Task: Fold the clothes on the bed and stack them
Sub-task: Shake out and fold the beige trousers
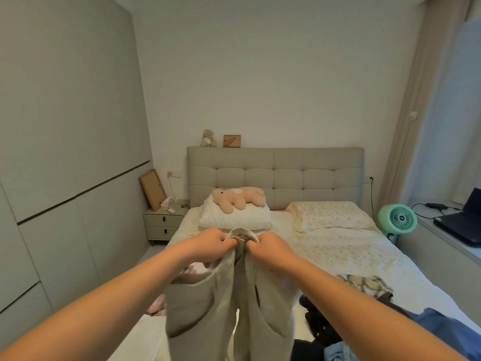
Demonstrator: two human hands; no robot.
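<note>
A beige garment (pixel 229 303) is held up above the bed (pixel 338 256) by the left hand (pixel 210 244) and right hand (pixel 269 247), fingers pinched on its top edge, probably so it hangs straight for folding. Unfolded clothes (pixel 364 284) are left at 4 o'clock.

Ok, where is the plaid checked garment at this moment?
In the head view the plaid checked garment lies crumpled on the floral bedsheet, on the person's right side, just beyond the right forearm and beside dark clothes.
</note>
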